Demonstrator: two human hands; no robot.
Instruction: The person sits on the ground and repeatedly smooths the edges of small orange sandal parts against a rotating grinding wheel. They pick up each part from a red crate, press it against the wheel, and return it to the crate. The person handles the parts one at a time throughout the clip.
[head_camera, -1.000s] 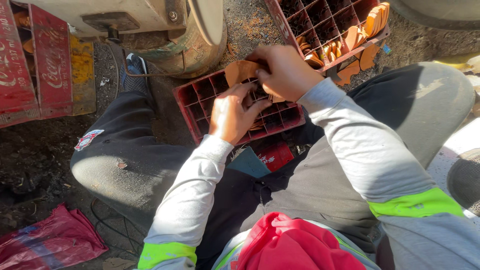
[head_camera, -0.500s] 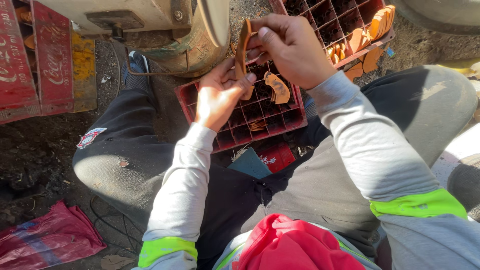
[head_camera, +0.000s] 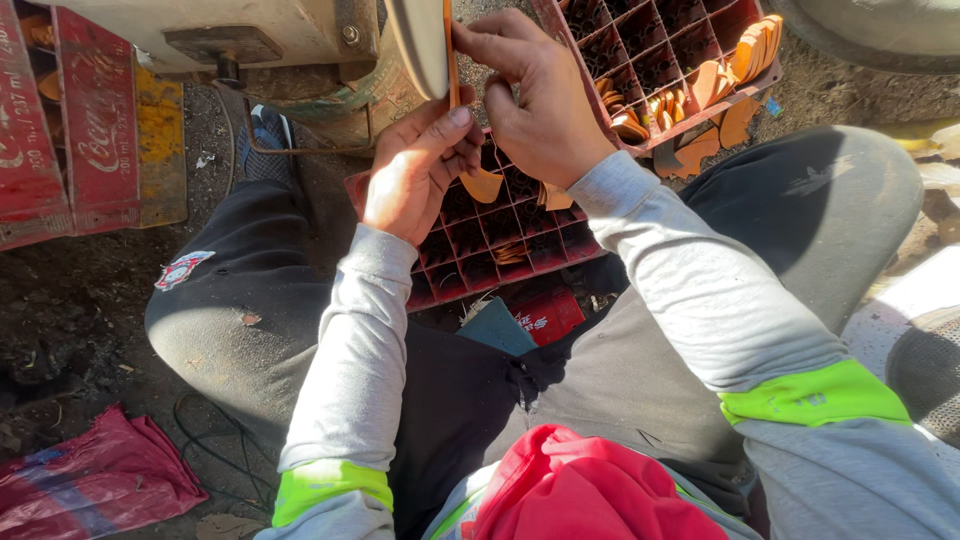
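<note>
My left hand (head_camera: 415, 165) and my right hand (head_camera: 535, 95) both pinch a thin flat orange piece (head_camera: 451, 50), held on edge against the rim of a grey wheel (head_camera: 420, 40) on a machine. Under my hands, between my knees, a red plastic crate (head_camera: 500, 245) with square cells holds a few loose orange pieces (head_camera: 484, 186). I sit on the ground in dark trousers and grey sleeves with bright green cuffs.
A second red crate (head_camera: 660, 50) with several stacked orange pieces (head_camera: 755, 45) stands at the upper right. Red crates (head_camera: 60, 120) stand at the left. The cream machine body (head_camera: 230, 25) fills the top. A pink cloth (head_camera: 95, 475) lies at the lower left on dark dirt.
Both hands have lifted out of the crate between my knees and carried an orange piece up to the wheel's rim. The view has tilted slightly.
</note>
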